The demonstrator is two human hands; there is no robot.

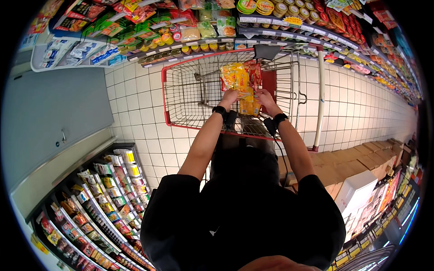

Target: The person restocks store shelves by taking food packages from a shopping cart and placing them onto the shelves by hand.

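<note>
Both my arms reach down into a wire shopping cart with red trim. Inside it lie yellow snack bags, and red packets lie to their right. My left hand is closed at the lower edge of a yellow bag, its fingertips partly hidden. On the other side, my right hand has its fingers bent and pinched at the edge of a yellow packet. Between and below the hands, more orange-yellow packets lie near the cart's near side.
Shelves of packaged food run along the far side. A grey cabinet stands at the left, above a snack rack. Cardboard boxes line the right near side. The cart's handle is at the right, over tiled floor.
</note>
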